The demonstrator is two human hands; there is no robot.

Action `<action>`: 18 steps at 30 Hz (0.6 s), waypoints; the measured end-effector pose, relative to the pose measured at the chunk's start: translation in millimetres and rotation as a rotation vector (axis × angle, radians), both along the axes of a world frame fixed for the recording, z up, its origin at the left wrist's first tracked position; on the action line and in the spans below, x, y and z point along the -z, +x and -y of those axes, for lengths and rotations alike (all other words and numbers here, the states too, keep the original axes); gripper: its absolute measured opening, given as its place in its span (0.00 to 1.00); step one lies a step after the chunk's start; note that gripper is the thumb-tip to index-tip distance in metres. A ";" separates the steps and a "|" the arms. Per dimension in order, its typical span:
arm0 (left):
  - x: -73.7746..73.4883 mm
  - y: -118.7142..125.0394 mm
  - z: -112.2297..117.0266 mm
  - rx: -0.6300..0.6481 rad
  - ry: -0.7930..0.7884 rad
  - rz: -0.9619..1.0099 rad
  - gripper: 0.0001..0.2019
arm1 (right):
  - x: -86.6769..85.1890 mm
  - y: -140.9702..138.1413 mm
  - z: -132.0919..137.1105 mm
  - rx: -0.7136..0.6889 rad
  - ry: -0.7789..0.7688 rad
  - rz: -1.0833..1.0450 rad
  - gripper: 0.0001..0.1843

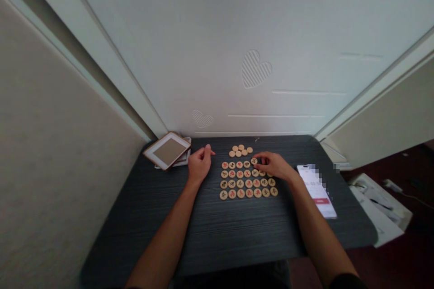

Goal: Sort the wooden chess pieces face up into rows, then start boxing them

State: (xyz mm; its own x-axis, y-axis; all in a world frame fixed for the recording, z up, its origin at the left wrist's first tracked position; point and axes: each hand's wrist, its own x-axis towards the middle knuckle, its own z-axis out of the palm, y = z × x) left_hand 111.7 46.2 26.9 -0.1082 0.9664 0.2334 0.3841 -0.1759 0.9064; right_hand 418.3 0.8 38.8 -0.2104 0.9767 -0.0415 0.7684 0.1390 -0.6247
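Round wooden xiangqi pieces with red and black characters lie in rows on the dark table. My right hand (pixel 273 164) reaches in from the right, its thumb and index finger closed around the xiangqi piece (pixel 254 161) at the right end of the far row. That hand partly covers some pieces in the row below. Beyond the rows sits a small group of plain-faced pieces (pixel 238 154). My left hand (pixel 200 163) rests left of the rows, fingers curled and thumb upward, apart from the pieces. Nothing shows in it.
Picture frames (pixel 167 150) lie stacked at the table's back left. A lit phone (pixel 318 194) lies right of my right forearm. The table (pixel 217 239) meets a white panel (pixel 217 76) at the back. An open white box (pixel 383 207) stands beyond the right edge.
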 end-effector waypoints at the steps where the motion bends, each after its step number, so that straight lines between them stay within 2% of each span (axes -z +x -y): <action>1: 0.2 0.1 -0.2 0.001 -0.002 -0.002 0.23 | 0.6 0.7 -0.3 -0.003 -0.001 -0.002 0.19; 11: 1.1 1.4 -1.3 0.001 -0.005 -0.016 0.24 | 1.0 2.7 -2.8 -0.010 -0.064 -0.042 0.21; 18: -0.2 1.4 0.1 0.008 -0.010 -0.011 0.23 | -1.8 -0.6 0.8 0.020 0.023 -0.039 0.18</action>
State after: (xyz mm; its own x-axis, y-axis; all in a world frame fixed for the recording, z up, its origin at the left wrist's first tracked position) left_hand 113.1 46.0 27.0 -0.0978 0.9695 0.2249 0.3926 -0.1700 0.9038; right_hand 417.7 0.1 40.6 -0.1917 0.9814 -0.0115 0.7465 0.1382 -0.6509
